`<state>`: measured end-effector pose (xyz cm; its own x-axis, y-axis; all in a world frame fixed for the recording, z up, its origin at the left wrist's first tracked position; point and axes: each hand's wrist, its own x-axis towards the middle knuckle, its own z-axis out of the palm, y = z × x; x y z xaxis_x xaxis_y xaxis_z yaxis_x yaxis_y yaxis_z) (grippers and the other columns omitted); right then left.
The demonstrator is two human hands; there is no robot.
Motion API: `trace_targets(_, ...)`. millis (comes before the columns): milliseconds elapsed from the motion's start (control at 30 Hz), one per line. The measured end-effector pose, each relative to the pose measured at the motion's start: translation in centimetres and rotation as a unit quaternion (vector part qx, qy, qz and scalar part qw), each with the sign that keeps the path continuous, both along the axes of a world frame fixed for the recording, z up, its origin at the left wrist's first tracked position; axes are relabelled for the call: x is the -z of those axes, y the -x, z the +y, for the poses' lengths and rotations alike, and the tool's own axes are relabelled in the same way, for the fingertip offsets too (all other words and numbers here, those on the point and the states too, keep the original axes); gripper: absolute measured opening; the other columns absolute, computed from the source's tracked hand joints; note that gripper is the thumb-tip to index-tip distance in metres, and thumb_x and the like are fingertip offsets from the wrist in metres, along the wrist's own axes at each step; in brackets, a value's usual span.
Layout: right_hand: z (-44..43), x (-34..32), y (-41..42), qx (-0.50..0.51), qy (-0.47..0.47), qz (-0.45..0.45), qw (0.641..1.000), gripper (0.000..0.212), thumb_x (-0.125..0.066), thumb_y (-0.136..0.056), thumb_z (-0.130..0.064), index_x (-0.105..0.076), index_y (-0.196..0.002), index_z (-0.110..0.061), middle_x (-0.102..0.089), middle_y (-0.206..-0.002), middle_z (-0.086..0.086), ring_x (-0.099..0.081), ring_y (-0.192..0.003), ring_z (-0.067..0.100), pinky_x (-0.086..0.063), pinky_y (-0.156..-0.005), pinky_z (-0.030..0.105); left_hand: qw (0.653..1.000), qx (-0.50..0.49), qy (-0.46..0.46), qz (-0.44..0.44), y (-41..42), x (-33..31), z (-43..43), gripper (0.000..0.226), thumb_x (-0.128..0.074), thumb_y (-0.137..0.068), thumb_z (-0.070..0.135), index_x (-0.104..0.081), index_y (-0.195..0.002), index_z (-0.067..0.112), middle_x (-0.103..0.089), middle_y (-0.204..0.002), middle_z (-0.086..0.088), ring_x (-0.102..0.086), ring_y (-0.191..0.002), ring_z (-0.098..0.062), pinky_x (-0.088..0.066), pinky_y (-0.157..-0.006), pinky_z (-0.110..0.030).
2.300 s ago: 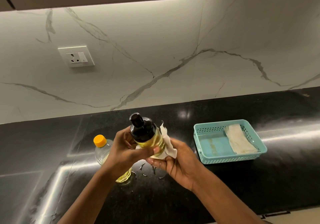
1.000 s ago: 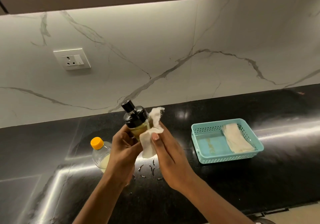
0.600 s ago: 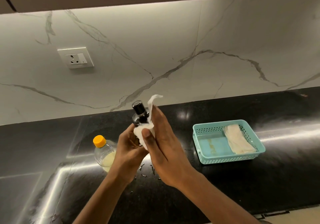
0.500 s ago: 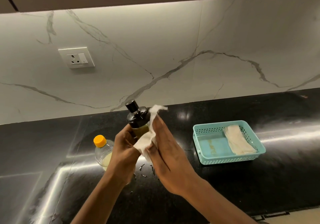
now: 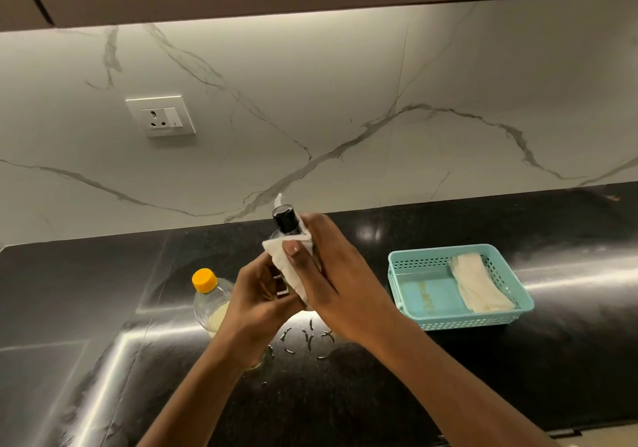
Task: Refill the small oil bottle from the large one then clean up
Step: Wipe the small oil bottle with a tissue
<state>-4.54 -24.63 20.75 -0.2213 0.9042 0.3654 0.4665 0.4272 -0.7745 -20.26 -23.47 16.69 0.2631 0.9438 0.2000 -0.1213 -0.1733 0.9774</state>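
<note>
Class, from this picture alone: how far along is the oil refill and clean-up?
Done: the large bottle stands capped on the counter, and the small bottle has its black top on. In hand: the left hand holds the small bottle while the right hand presses a tissue against it. Left: glinting marks on the counter, likely oil, need wiping.

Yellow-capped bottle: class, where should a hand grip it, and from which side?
Probably wrap round the clear shoulder of the yellow-capped bottle, just below its cap, coming from its open left side. It stands upright, and the left hand crowds its right.
</note>
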Motion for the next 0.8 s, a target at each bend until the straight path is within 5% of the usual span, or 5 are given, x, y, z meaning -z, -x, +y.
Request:
trace_targets(367,-0.6,0.7,1.1,0.102,-0.026,0.19,0.976,0.026,-0.061,-0.107,-0.031,-0.073,-0.13,-0.029,-0.075,-0.101,-0.022,-0.075,-0.092,-0.002,-0.058,-0.069,0.012,0.999,-0.026,-0.006,-0.021,-0.1,-0.5,-0.1,0.045,-0.092,-0.071,0.029,-0.079,-0.113,0.033,-0.081,-0.108,-0.012,-0.078,-0.102,-0.035,-0.067,-0.083,-0.043)
trace_targets(567,-1.6,2.9,1.6,0.117,0.11,0.194,0.968,0.038,-0.042,-0.106,-0.046,-0.069,-0.096,-0.021,-0.061,-0.059,-0.021,-0.055,-0.052,0.0,-0.039,-0.049,0.013,0.999,-0.029,-0.003,-0.022,1.0,-0.9,0.9,0.07,-0.098,-0.068,0.036,-0.07,-0.127,0.011,-0.081,-0.116,-0.014,-0.078,-0.11,-0.033,-0.066,-0.089,-0.042)
trace_targets(633,-2.0,3.6,1.7,0.123,0.15,0.207,0.959,0.041,-0.04,-0.108,-0.046,-0.07,-0.096,-0.021,-0.068,-0.067,-0.015,-0.063,-0.061,0.006,-0.048,-0.056,0.018,1.0,-0.022,-0.005,-0.013,1.2,-0.8,1.0,0.071,-0.098,-0.071,0.034,-0.068,-0.131,0.009,-0.08,-0.12,-0.014,-0.078,-0.112,-0.034,-0.065,-0.092,-0.043)
trace_targets(733,-1.6,3.6,1.6,0.096,0.278,0.367,0.883,0.038,-0.045,-0.111,-0.038,-0.075,-0.115,-0.015,-0.08,-0.103,0.002,-0.077,-0.102,0.017,-0.062,-0.086,0.026,1.0,-0.007,-0.004,-0.016,1.2,-0.3,1.2,0.061,-0.093,-0.078,0.014,-0.067,-0.133,0.008,-0.078,-0.123,-0.018,-0.077,-0.114,-0.038,-0.063,-0.097,-0.055)
trace_targets(800,-1.1,3.2,1.0,0.051,0.354,0.473,0.805,0.04,-0.045,-0.112,-0.035,-0.072,-0.124,-0.008,-0.078,-0.116,0.015,-0.075,-0.114,0.026,-0.061,-0.097,0.038,1.0,0.007,-0.012,-0.01,0.9,-0.5,0.9,0.062,-0.096,-0.076,0.028,-0.07,-0.131,0.016,-0.078,-0.123,-0.017,-0.077,-0.115,-0.037,-0.064,-0.097,-0.052)
